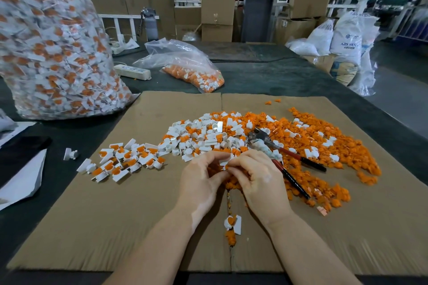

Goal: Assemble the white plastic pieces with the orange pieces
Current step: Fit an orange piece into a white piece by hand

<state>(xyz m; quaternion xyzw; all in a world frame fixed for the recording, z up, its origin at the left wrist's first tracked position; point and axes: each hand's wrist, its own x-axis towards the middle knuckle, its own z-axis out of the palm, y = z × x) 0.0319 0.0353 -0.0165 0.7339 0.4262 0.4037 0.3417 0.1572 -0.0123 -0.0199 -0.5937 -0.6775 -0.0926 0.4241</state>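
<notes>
Orange pieces [328, 146] lie heaped on a cardboard sheet [143, 215] covering the work surface [266, 76], loose white pieces [203, 134] mixed in at the heap's left edge. Both hands meet at the pile's near edge: the left hand [202, 183] and right hand [259, 178] pinch one white piece [225, 161] between curled fingers, apparently pressing an orange insert into it. Finished assemblies [122, 159] are grouped to the left, likely to keep them separate. Red-handled pliers [284, 157] rest on the heap.

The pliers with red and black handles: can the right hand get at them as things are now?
Probably yes. The pliers lie uncovered on the orange pieces, just beside the right hand. But that hand and the left hand pinch a white piece, so it must release first.
</notes>
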